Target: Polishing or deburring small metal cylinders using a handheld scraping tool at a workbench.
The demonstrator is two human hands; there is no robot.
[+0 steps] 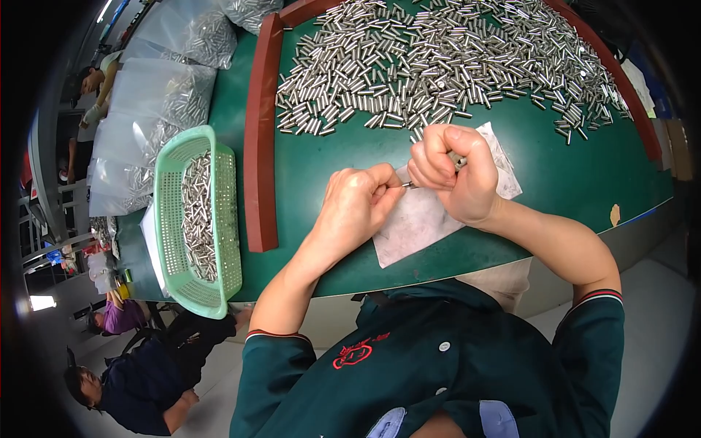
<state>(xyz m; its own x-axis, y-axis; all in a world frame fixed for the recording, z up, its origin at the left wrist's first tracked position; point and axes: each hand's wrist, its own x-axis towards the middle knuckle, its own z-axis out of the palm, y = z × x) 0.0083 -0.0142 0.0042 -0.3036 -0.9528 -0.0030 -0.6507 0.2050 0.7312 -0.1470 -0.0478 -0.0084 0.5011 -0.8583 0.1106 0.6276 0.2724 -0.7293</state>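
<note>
My left hand [354, 204] is closed in a pinch on a short metal pin [408, 185], whose shiny end pokes out toward the right. Close beside it, my right hand [467, 175] is curled into a fist with its fingertips near that pin. A small greyish end [461, 162] shows inside the right fist; the rest of it is hidden by the fingers. Both hands are above a smudged whitish sheet [418, 232] on the green table [562, 190]. Beyond them spreads a large heap of loose metal pins [445, 62].
A reddish-brown bar [261, 146] edges the work area at left, another [621, 80] at right. Left of it stands a light green perforated basket [232, 255] holding pins. Clear plastic bags [146, 91] of pins line the far left. Other people [139, 379] are at left.
</note>
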